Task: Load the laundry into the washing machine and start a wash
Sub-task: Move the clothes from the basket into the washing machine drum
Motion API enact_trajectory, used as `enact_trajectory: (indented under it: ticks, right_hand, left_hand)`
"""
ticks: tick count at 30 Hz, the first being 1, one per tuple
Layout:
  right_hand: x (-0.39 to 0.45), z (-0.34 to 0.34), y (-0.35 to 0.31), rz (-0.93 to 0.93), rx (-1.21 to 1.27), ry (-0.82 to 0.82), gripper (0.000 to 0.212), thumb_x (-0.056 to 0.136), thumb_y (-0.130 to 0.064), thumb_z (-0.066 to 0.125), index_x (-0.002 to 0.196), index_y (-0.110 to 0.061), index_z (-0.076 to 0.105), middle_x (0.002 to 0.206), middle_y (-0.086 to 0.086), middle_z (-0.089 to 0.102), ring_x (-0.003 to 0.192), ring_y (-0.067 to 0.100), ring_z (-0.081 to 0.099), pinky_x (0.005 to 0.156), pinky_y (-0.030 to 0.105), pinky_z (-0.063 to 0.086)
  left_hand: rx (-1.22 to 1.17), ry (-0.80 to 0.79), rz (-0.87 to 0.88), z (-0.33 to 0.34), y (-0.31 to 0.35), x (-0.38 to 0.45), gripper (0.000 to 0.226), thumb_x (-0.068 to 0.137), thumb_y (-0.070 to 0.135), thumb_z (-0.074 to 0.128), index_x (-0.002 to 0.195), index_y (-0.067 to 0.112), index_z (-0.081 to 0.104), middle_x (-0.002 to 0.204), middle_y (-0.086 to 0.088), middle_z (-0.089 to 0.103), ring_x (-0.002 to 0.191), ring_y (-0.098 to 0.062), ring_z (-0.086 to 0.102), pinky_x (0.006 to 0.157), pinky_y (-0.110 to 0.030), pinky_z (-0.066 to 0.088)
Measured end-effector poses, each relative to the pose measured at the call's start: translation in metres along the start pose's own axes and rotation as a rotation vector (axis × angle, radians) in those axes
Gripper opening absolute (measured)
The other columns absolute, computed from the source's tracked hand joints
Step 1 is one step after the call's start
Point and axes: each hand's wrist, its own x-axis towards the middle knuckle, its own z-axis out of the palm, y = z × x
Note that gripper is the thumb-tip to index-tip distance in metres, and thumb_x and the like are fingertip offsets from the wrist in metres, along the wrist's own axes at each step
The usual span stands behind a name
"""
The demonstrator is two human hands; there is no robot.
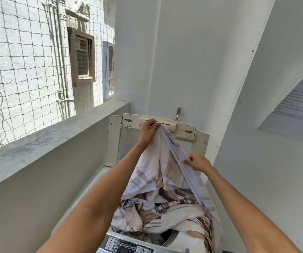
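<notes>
A large white sheet (156, 179) with brown and grey stripes hangs over the open top of the washing machine (96, 183), its lower part bunched in the drum opening. My left hand (148, 131) grips the sheet's top corner high up, in front of the raised lid (199, 141). Lower and to the right, my right hand (199, 162) pinches the sheet's folded edge. The control panel (127, 246) shows at the bottom edge.
A concrete ledge (46, 139) with a net above it runs along the left of the machine. White walls close in behind and on the right. A tap (178, 114) sticks out behind the lid. A paper notice (292, 106) hangs at the right.
</notes>
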Motion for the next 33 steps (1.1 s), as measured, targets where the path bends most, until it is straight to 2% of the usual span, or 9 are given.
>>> enact_trajectory:
  ticks: [2,7,10,11,16,19,24,29,33]
  right_hand:
    - [-0.007,0.003,0.019,0.080,0.026,0.082,0.044,0.096,-0.048,0.044,0.063,-0.019,0.042,0.065,0.000,0.051,0.076,0.023,0.056,0.053,0.029,0.028]
    - [-0.004,-0.059,-0.017,0.069,0.224,0.529,0.030,0.098,-0.028,0.043,0.078,-0.010,0.056,0.092,0.021,0.066,0.088,0.040,0.061,0.063,0.034,0.034]
    - [0.005,-0.112,-0.082,-0.069,0.367,0.685,0.036,0.097,-0.021,0.042,0.061,-0.018,0.036,0.066,0.006,0.053,0.072,0.031,0.055,0.060,0.031,0.026]
    - [0.008,-0.127,-0.104,-0.123,0.403,0.708,0.039,0.096,-0.021,0.043,0.059,-0.020,0.032,0.060,-0.001,0.046,0.068,0.027,0.051,0.059,0.030,0.026]
    - [0.015,-0.164,-0.182,-0.304,0.423,0.564,0.029,0.093,-0.027,0.051,0.067,-0.013,0.054,0.066,0.004,0.058,0.071,0.024,0.057,0.066,0.034,0.042]
    - [0.017,-0.147,-0.181,-0.364,0.480,0.436,0.017,0.091,-0.024,0.058,0.088,-0.009,0.065,0.084,0.008,0.066,0.072,0.016,0.062,0.070,0.031,0.050]
    - [0.017,-0.106,-0.131,-0.383,0.533,0.259,0.027,0.087,-0.023,0.068,0.110,-0.012,0.061,0.098,0.000,0.058,0.080,0.011,0.053,0.064,0.018,0.045]
    - [0.013,-0.071,-0.087,-0.279,0.408,0.239,0.043,0.087,-0.037,0.065,0.054,-0.016,0.046,0.055,0.002,0.040,0.057,0.015,0.039,0.055,0.027,0.030]
    - [0.017,-0.099,-0.093,-0.165,0.319,0.486,0.033,0.090,-0.043,0.057,0.064,-0.022,0.063,0.064,-0.005,0.058,0.068,0.017,0.052,0.055,0.029,0.030]
  left_hand:
    - [-0.013,0.064,-0.003,-0.011,-0.005,0.003,0.016,0.089,0.009,0.061,0.077,-0.002,0.061,0.071,-0.005,0.054,0.072,-0.014,0.047,0.068,-0.027,0.034]
    - [-0.073,0.173,-0.108,-0.029,-0.015,0.014,0.026,0.092,0.014,0.057,0.067,0.015,0.050,0.061,0.007,0.046,0.068,-0.013,0.043,0.062,-0.027,0.033]
    - [-0.229,0.097,-0.184,-0.036,-0.004,0.022,0.008,0.091,0.012,0.056,0.098,0.010,0.057,0.078,0.003,0.053,0.081,-0.015,0.050,0.064,-0.019,0.040]
    - [-0.245,0.043,-0.162,-0.036,0.003,0.025,0.023,0.089,0.009,0.054,0.112,0.011,0.054,0.088,0.001,0.054,0.085,-0.015,0.051,0.066,-0.016,0.043]
    - [-0.303,-0.208,-0.056,-0.028,0.042,0.029,0.045,0.083,0.045,0.061,0.121,0.023,0.052,0.106,0.007,0.063,0.089,0.000,0.064,0.069,-0.012,0.050]
    - [-0.269,-0.134,0.023,-0.023,0.041,0.031,0.009,0.089,0.027,0.064,0.096,0.021,0.066,0.085,0.007,0.069,0.075,0.005,0.065,0.064,-0.010,0.049]
    - [-0.206,0.090,-0.029,-0.027,0.032,0.033,0.007,0.091,0.017,0.059,0.090,0.014,0.066,0.077,0.002,0.063,0.074,-0.011,0.057,0.061,-0.017,0.044]
    - [-0.212,0.122,-0.087,-0.022,0.042,0.032,0.008,0.091,0.016,0.058,0.094,0.013,0.065,0.087,-0.005,0.064,0.088,-0.022,0.061,0.068,-0.021,0.047]
    - [0.090,0.022,-0.156,-0.024,0.035,0.030,0.053,0.084,0.025,0.062,0.131,0.012,0.041,0.126,-0.017,0.054,0.116,-0.030,0.052,0.100,-0.042,0.043]
